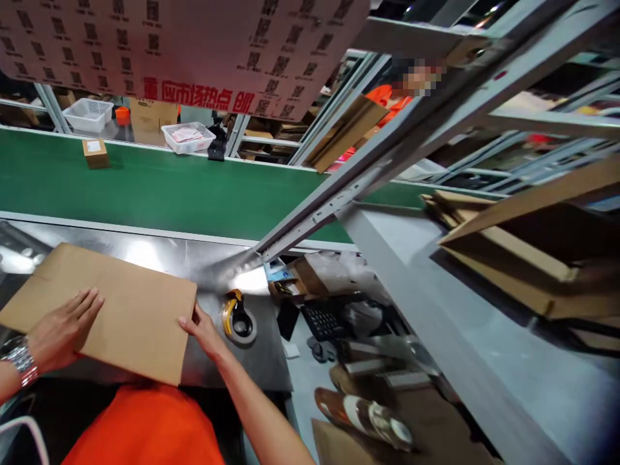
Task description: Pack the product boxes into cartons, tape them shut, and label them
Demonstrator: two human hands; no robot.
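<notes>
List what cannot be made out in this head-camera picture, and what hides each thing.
Right hand: whether its fingers curl under the edge of the cardboard sheet; the sheet hides them.
Left hand: flat on the sheet, forearm cut off by the picture's left edge.
Small box on the green belt: label too small to read.
Person in orange: mostly hidden behind the shelf rail.
Keyboard: keys blurred.

**Two hands on a flat cardboard sheet**

The left hand [62,329] lies flat on a folded cardboard sheet [111,310] on the steel table [194,258]. The right hand [203,330] holds its right edge. Just beside it lies a tape dispenser [238,318]. Behind runs a green conveyor belt [169,190] carrying a small box [95,154]. Below the table stands probably a keyboard [325,321].
</notes>
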